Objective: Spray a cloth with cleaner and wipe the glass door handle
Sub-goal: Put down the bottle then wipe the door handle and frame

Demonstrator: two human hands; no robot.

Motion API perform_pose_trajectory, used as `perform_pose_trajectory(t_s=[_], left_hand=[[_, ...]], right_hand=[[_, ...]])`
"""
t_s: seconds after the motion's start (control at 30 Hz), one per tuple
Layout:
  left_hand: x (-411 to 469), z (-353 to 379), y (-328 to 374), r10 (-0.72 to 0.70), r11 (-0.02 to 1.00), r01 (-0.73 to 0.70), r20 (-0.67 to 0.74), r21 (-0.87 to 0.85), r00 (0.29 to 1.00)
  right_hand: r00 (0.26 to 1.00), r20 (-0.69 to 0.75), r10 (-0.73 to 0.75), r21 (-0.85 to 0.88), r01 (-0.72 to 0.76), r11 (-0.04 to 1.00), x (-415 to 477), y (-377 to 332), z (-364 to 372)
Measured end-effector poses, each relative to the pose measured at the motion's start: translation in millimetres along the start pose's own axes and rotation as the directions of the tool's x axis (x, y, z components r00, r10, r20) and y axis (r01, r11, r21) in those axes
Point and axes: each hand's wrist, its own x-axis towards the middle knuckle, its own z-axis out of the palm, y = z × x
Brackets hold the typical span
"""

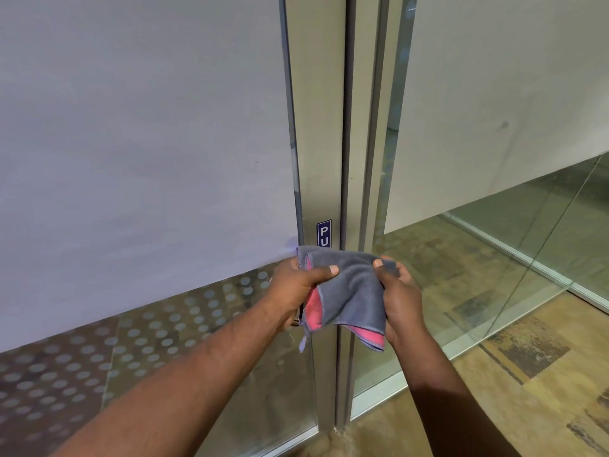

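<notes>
Cloth [349,288] grey, pink underside; sign [324,233] blue; glass [171,338] dotted.

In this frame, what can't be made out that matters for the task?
- Door handle: head view, almost wholly hidden behind the left hand and the cloth.
- Blue sign: lower letters covered by the cloth; only "PU" reads.
- Cleaner bottle: not in view.
- Whether the cloth is damp: cannot be told.

Two bare forearms enter from 6 and 7 o'clock, with no sleeves, watch or rings showing. The left hand [293,291] and right hand [400,301] are ungloved, fingernails short.
</notes>
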Motion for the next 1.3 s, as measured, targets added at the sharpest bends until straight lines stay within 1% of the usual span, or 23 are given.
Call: perform_pose_trajectory(t_s=[0.03, 0.1, 0.17, 0.2, 0.23, 0.27, 0.3, 0.33, 0.4, 0.43, 0.5, 0.57, 0.63, 0.67, 0.7, 0.77, 0.83, 0.9, 0.97, 1.03, 1.13, 1.2, 1.3], left_hand=[[-1.4, 3.2, 1.2, 0.072, 0.99, -0.064, -0.056, 0.126, 0.996], [-5.4, 10.1, 0.3, 0.251, 0.905, -0.194, -0.106, 0.379, 0.962], [-14.7, 17.9, 0.1, 0.408, 0.743, -0.329, -0.004, 0.583, 0.913], [-18.6, 20.4, -2.0, 0.474, 0.623, -0.404, 0.088, 0.669, 0.876], [-21.9, 22.2, -4.9, 0.534, 0.477, -0.484, 0.196, 0.733, 0.823], [-24.4, 23.0, -8.2, 0.565, 0.329, -0.55, 0.307, 0.767, 0.766], [-26.0, 23.6, -11.8, 0.56, 0.21, -0.597, 0.405, 0.774, 0.723], [-27.2, 24.6, -15.8, 0.53, 0.124, -0.632, 0.487, 0.765, 0.694], [-28.8, 26.1, -24.6, 0.451, 0.044, -0.693, 0.605, 0.72, 0.656], [-29.1, 26.5, -28.0, 0.405, 0.033, -0.718, 0.648, 0.695, 0.645], [-28.3, 24.0, -30.7, 0.354, 0.019, -0.759, 0.705, 0.651, 0.614], [-25.5, 16.8, -27.1, 0.322, -0.017, -0.785, 0.746, 0.62, 0.582], [-20.4, 6.1, -16.3, 0.347, -0.087, -0.791, 0.762, 0.606, 0.546], [-16.1, -0.6, -6.5, 0.385, -0.118, -0.777, 0.75, 0.618, 0.538], [-11.0, -7.6, 6.3, 0.423, -0.145, -0.751, 0.727, 0.644, 0.541], [3.2, -23.5, 37.3, 0.487, -0.23, -0.676, 0.684, 0.7, 0.543], [17.8, -41.1, 69.0, 0.523, -0.362, -0.564, 0.662, 0.743, 0.537], [30.3, -56.4, 95.8, 0.541, -0.491, -0.456, 0.67, 0.742, 0.508], [40.5, -65.5, 113.3, 0.522, -0.599, -0.415, 0.726, 0.685, 0.447], [45.5, -64.3, 119.6, 0.457, -0.69, -0.408, 0.797, 0.598, 0.396], [48.0, -60.3, 120.6, 0.415, -0.746, -0.381, 0.828, 0.547, 0.376], [47.8, -60.5, 120.2, 0.407, -0.764, -0.353, 0.828, 0.54, 0.387], [49.7, -62.5, 120.1, 0.391, -0.785, -0.322, 0.826, 0.53, 0.405]], right_hand=[[0.995, -0.067, -0.079, -0.162, 0.067, 0.985, -0.4, 0.5, 0.7], [0.969, -0.131, -0.208, -0.397, 0.141, 0.907, -5.3, 6.2, 0.0], [0.934, -0.195, -0.299, -0.483, 0.174, 0.858, -13.9, 15.1, -1.7], [0.936, -0.205, -0.287, -0.454, 0.169, 0.875, -19.7, 19.9, -1.8], [0.961, -0.19, -0.204, -0.356, 0.126, 0.926, -25.6, 23.4, -0.9], [0.99, -0.133, -0.049, -0.191, 0.023, 0.981, -30.9, 25.0, 0.9], [0.993, -0.035, 0.113, -0.003, -0.113, 0.994, -35.7, 24.2, 1.9], [0.974, 0.076, 0.212, 0.154, -0.222, 0.963, -38.8, 20.7, 0.9], [0.935, 0.247, 0.256, 0.334, -0.33, 0.883, -37.8, 11.2, -2.6], [0.926, 0.281, 0.252, 0.352, -0.344, 0.87, -36.2, 7.4, -3.8], [0.944, 0.236, 0.23, 0.292, -0.295, 0.91, -31.1, 3.0, -2.2], [0.982, 0.095, 0.162, 0.204, -0.179, 0.963, -24.5, 3.1, 1.6], [0.994, -0.102, 0.037, 0.018, -0.036, 0.999, -14.3, 7.5, 3.3], [0.98, -0.191, -0.059, -0.116, 0.037, 0.993, -9.5, 10.4, 3.3], [0.958, -0.231, -0.169, -0.249, 0.11, 0.962, -5.9, 14.0, 3.5], [0.917, -0.156, -0.367, -0.45, 0.265, 0.853, -5.0, 21.1, 7.0], [0.852, -0.001, -0.523, -0.532, 0.443, 0.722, -4.5, 28.3, 12.8], [0.75, 0.157, -0.643, -0.596, 0.591, 0.544, 2.4, 34.8, 19.9], [0.687, 0.281, -0.67, -0.645, 0.652, 0.398, 13.8, 40.3, 30.6], [0.661, 0.372, -0.652, -0.664, 0.68, 0.311, 21.6, 46.3, 44.3], [0.585, 0.483, -0.651, -0.66, 0.733, 0.168, 28.1, 56.4, 62.4], [0.6, 0.469, -0.649, -0.668, 0.721, 0.183, 31.6, 65.5, 61.2], [0.695, 0.4, -0.598, -0.676, 0.664, 0.32, 32.6, 81.2, 48.3]])
